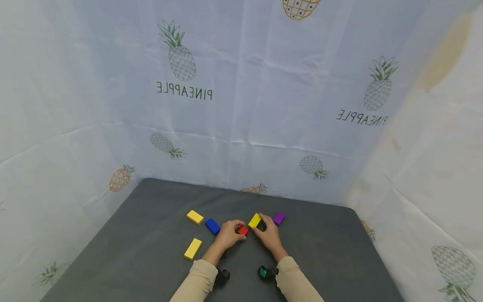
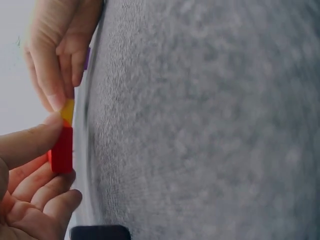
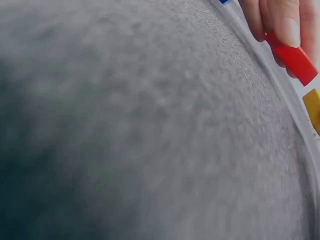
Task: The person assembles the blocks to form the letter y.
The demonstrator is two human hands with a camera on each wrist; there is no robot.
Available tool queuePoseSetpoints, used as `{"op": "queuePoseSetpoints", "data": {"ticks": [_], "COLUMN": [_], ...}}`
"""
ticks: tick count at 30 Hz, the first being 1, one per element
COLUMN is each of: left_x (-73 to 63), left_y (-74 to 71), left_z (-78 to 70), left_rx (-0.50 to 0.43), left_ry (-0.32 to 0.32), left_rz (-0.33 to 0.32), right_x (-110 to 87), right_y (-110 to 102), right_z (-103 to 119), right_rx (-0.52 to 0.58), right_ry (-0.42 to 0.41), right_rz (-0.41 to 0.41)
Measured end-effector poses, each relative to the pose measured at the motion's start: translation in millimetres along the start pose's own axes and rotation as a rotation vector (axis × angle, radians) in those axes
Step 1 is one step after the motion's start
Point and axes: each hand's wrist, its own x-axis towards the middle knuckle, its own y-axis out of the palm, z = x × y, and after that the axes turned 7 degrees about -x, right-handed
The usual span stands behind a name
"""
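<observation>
My left hand [image 1: 228, 235] pinches a red block [image 1: 243, 230] between thumb and fingers, near the middle of the table. In the left wrist view the thumb lies along one side of the red block [image 2: 62, 151]. To its right, my right hand [image 1: 270, 235] grips a bright yellow block [image 1: 254, 220] with dark marks on its top, thumb on one side and fingers on the other. A small gap separates the red block [image 3: 296, 61] from the yellow block [image 3: 313, 107] in the right wrist view.
A blue block [image 1: 213, 226] lies just left of my left hand. Two paler yellow blocks [image 1: 195, 217] rest farther left, and a purple block [image 1: 279, 218] sits beyond my right hand. Pineapple-printed cloth [image 1: 241, 105] hangs behind the dark grey table [image 1: 324, 251].
</observation>
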Motion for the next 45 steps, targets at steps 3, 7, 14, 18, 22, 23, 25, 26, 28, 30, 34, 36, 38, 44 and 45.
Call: {"op": "queuePoseSetpoints", "data": {"ticks": [3, 7, 14, 18, 22, 23, 25, 26, 28, 30, 34, 36, 38, 44, 45], "left_x": [-0.7, -0.8, -0.6, 1.8, 4.2, 4.6, 5.2, 5.3, 5.3, 5.3, 6.8, 7.6, 8.2, 10.5, 10.7], "left_y": [1.5, 3.6, 7.2, 11.2, 17.5, 19.3, 23.1, 25.1, 28.7, 32.5, 36.0, 38.3, 39.8, 40.9, 40.9], "left_z": [-3.0, -7.6, -14.2, -16.3, -17.4, -17.7, -18.8, -19.6, -21.7, -23.6, -23.1, -22.3, -22.3, -22.4, -22.8], "left_rx": [-0.042, -0.068, -0.063, -0.058, -0.049, -0.044, -0.035, -0.033, -0.031, -0.034, -0.043, -0.048, -0.054, -0.041, -0.043], "left_ry": [-0.011, -0.023, -0.011, 0.001, 0.018, 0.025, 0.033, 0.036, 0.043, 0.045, 0.044, 0.041, 0.034, 0.024, 0.021], "left_rz": [-0.006, -0.022, -0.022, -0.007, 0.004, 0.007, 0.013, 0.018, 0.027, 0.037, 0.047, 0.048, 0.052, 0.056, 0.056], "right_x": [-4.0, -9.0, -13.8, -15.1, -18.2, -19.2, -21.5, -22.5, -25.1, -27.6, -28.1, -28.0, -27.6, -26.3, -26.1], "right_y": [-4, -10, -21, -28, -35, -36, -38, -39, -40, -42, -42, -42, -42, -42, -42], "right_z": [-1, -2, -3, -5, -8, -9, -12, -14, -18, -22, -26, -29, -33, -39, -39], "right_rx": [-0.011, 0.003, -0.010, -0.016, -0.029, -0.036, -0.049, -0.057, -0.077, -0.088, -0.095, -0.097, -0.106, -0.109, -0.108], "right_ry": [-0.012, -0.030, -0.039, -0.016, -0.001, -0.002, -0.009, -0.013, -0.027, -0.028, -0.007, 0.007, 0.015, 0.002, -0.001], "right_rz": [-0.024, -0.071, -0.114, -0.110, -0.115, -0.119, -0.129, -0.134, -0.145, -0.152, -0.137, -0.125, -0.119, -0.123, -0.125]}}
